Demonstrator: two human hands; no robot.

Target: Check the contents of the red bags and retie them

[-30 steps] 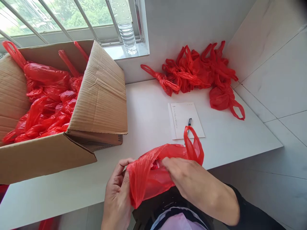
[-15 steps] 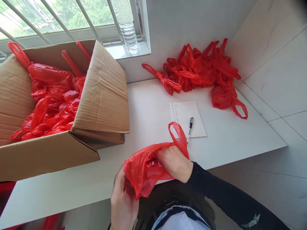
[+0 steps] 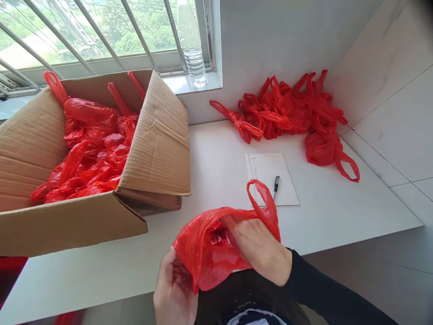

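Note:
A red plastic bag is spread at the table's front edge, its mouth toward me and one handle loop standing up. Small shiny red wrapped packets with dark print show inside it. My left hand is closed on the bag's left side, thumb on the film and fingers curled beneath. My right hand reaches into the bag's mouth beside the packets. Its fingertips are hidden in the bag, so whether they grip anything does not show.
On the left stands an open cardboard box full of knotted red bags. More red bags are heaped against the back wall. A notepad with a pen lies mid-table. A water bottle stands on the sill.
The camera view has shifted, so everything sits slightly lower and further right. My right hand has drawn back a little from the bag, showing more of its back. My left hand keeps its hold.

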